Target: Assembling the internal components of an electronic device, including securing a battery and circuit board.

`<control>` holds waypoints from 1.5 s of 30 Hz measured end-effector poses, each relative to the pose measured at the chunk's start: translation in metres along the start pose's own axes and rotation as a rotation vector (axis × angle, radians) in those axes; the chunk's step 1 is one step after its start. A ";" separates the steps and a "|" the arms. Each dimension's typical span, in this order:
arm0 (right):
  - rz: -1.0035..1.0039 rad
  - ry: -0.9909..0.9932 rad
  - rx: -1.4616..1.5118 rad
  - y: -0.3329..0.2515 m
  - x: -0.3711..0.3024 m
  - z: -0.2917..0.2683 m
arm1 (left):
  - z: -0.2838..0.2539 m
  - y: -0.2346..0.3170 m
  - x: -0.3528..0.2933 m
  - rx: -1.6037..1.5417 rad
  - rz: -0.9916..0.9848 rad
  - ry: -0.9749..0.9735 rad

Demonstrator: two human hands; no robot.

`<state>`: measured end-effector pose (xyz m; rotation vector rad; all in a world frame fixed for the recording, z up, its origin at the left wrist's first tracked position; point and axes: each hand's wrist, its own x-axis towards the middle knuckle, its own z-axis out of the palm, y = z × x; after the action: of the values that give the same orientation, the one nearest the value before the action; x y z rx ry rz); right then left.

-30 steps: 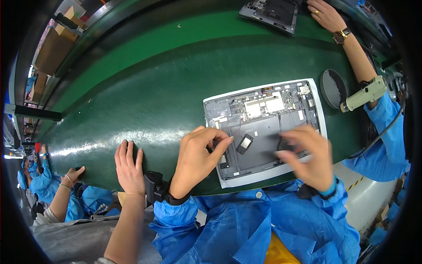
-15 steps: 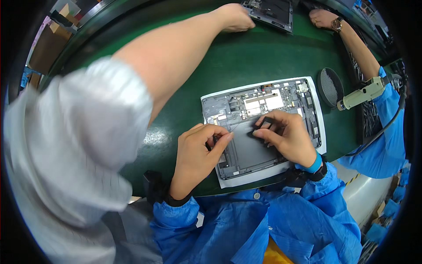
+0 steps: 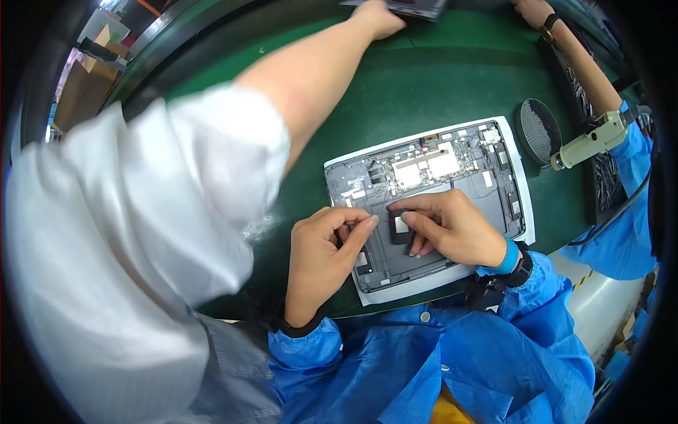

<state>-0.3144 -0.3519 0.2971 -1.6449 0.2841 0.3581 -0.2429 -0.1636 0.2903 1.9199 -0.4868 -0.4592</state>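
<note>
Green desk (image 3: 452, 78): opened device (image 3: 441, 169) on white sheet (image 3: 395, 292), likely against scratches. Right hand (image 3: 462, 230) pinching black part (image 3: 402, 225), perhaps for control; left hand (image 3: 318, 254) nearly pinched together, contents unclear.

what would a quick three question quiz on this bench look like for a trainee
1. Multiple choice: what does the person's right hand hold?
a) a screwdriver
b) a small black part with a whitish patch
c) a roll of tape

2. True or false: the pale green tool is to the right of the opened device.

3. Fill the blank: the band on the person's right wrist, nearest the hand, is ____ in colour.

Key: 1 b; 2 true; 3 teal
</note>
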 end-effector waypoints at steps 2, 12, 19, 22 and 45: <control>0.016 -0.008 0.078 0.003 0.003 0.006 | 0.001 -0.005 0.001 -0.111 0.049 -0.068; 0.048 0.013 0.311 -0.002 0.009 0.019 | 0.006 -0.005 -0.002 0.125 0.169 0.038; 0.041 0.026 0.322 -0.003 0.009 0.019 | 0.013 0.004 -0.002 0.306 0.283 0.153; -0.044 0.073 0.157 -0.009 0.003 0.018 | 0.013 0.004 -0.005 0.300 0.273 0.202; -0.393 -0.006 -0.473 -0.024 0.046 -0.017 | 0.004 -0.007 0.003 0.233 0.296 0.177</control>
<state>-0.2612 -0.3651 0.3025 -2.1125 -0.1454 0.1329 -0.2419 -0.1657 0.2822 2.0441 -0.7193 -0.0407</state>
